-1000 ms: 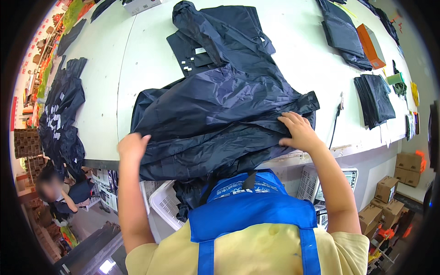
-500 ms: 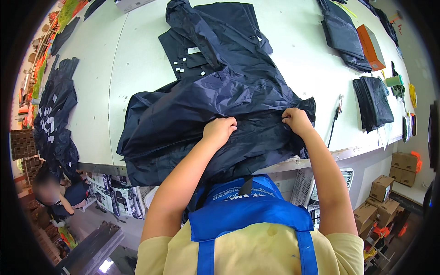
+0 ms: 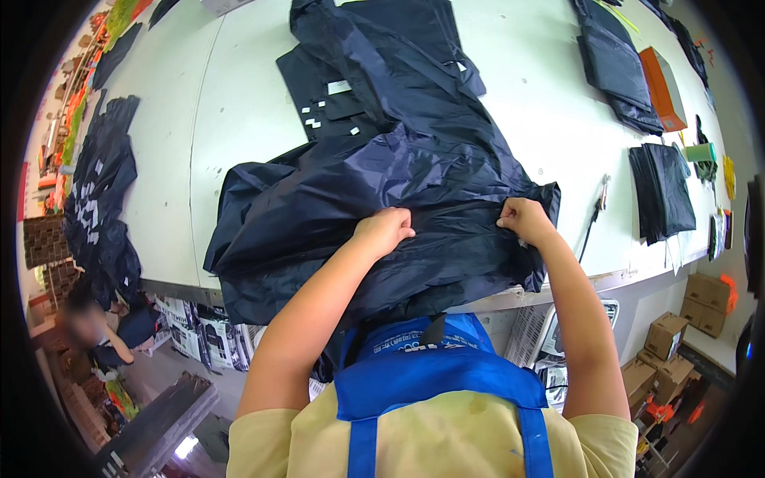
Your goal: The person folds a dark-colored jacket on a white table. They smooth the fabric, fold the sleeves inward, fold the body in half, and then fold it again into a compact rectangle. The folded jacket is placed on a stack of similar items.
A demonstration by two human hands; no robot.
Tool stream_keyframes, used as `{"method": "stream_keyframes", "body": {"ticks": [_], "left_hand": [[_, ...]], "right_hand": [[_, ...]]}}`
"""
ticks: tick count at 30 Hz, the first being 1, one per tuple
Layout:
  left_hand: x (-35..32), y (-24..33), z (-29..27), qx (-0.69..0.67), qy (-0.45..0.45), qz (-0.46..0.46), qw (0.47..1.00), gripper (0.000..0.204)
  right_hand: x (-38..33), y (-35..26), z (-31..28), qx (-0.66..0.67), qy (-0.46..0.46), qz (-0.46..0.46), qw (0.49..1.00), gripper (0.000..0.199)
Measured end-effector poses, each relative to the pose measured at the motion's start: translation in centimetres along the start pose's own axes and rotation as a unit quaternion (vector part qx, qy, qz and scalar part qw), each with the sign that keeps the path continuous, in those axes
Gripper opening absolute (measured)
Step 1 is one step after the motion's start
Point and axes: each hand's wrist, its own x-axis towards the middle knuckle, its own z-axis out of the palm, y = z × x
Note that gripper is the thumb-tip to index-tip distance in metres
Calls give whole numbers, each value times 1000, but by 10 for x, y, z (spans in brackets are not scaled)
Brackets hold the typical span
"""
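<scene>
A large dark navy garment (image 3: 358, 199) of thin shiny fabric lies crumpled on the white table (image 3: 239, 103), hanging over the near edge. My left hand (image 3: 384, 229) is closed on a fold of it near the middle. My right hand (image 3: 522, 221) grips the same fabric close to its right edge. Both fists sit about level, with a stretch of cloth between them. Another dark garment piece (image 3: 374, 64) with small white tags lies behind, partly under the big one.
Folded dark pieces (image 3: 661, 191) and an orange box (image 3: 660, 86) lie at the right. A dark heap (image 3: 100, 199) hangs off the left edge. A seated person (image 3: 100, 334) is at the lower left. Cardboard boxes (image 3: 669, 350) stand on the floor at right.
My left hand moved from the garment's left edge to its middle, close to my right hand. The fabric has bunched and slid slightly toward me.
</scene>
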Motion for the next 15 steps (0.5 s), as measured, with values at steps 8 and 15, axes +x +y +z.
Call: {"method": "stream_keyframes", "body": {"ticks": [8, 15], "left_hand": [[-90, -44, 0, 131, 199, 99, 966, 15], [-235, -151, -30, 134, 273, -94, 948, 12]], "right_hand": [[15, 28, -40, -219, 121, -31, 968, 13], [-38, -133, 87, -138, -35, -355, 924, 29]]}}
